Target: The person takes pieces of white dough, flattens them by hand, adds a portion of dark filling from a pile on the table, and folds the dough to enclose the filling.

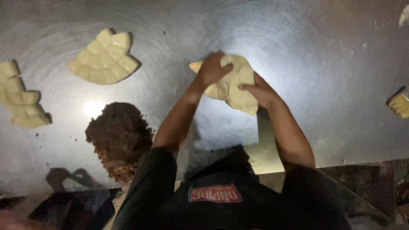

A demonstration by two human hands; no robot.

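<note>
— We have a wide steel table [324, 64] under us, brushed in circles, with a hard glare at the middle.

— And our work is at that glare. We hold a pale slab of scored dough [233, 87], a lump of joined segments, lifted a little or resting on the steel; we cannot tell which.

— Our left hand [211, 69] grips its upper left edge, fingers curled over and clenched on it. Our right hand [260, 91] clamps the right side, thumb across the top.

— So both hands are closed on the same piece. To work it well, we judge, we should keep the grip close to a scored line and let the thumbs press evenly, so a segment parts cleanly rather than tearing.

— Agreed, and keep it over bare steel. The heap of brown crumbs [119, 138] lies near our left forearm, apart from the dough.

— A fan-shaped slab [104, 57] sits well to the left, another slab [21, 100] at the left edge, a small block [400, 103] at the far right.
</note>
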